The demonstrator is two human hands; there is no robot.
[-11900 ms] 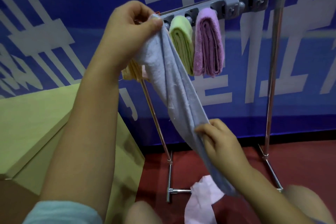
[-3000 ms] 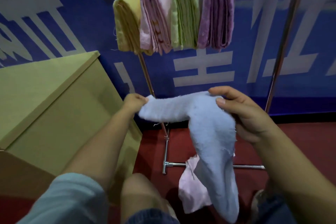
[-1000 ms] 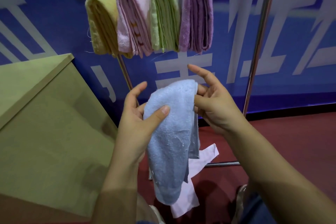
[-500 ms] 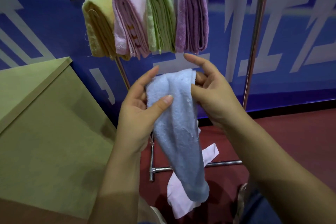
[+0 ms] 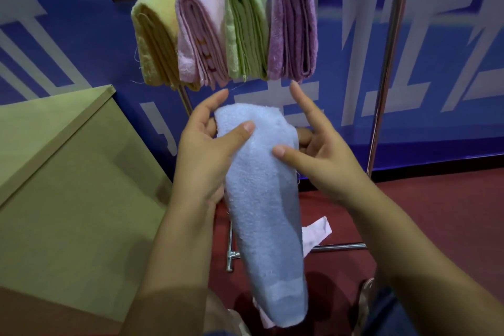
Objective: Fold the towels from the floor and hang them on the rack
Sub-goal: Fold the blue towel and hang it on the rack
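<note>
A folded light blue towel [image 5: 266,207] hangs down in front of me. My left hand [image 5: 204,155] grips its upper left edge, thumb on the front. My right hand [image 5: 319,158] holds the upper right edge, thumb pressed on the front, index finger raised. Above, the metal rack [image 5: 387,68] carries a yellow towel [image 5: 155,38], a pink towel [image 5: 199,33], a green towel [image 5: 246,27] and a purple towel [image 5: 294,19], all folded and hanging side by side. A pale pink towel [image 5: 317,232] lies on the red floor behind the blue one, mostly hidden.
A tan box [image 5: 62,177] stands at the left, close to the rack's left leg. A blue wall banner [image 5: 450,63] runs behind the rack. The rack's foot bar [image 5: 338,247] lies across the red floor [image 5: 436,213].
Over the last second both hands have kept hold of the blue towel, which now hangs narrower and longer. The view has shifted so the rack towels sit slightly lower and to the right.
</note>
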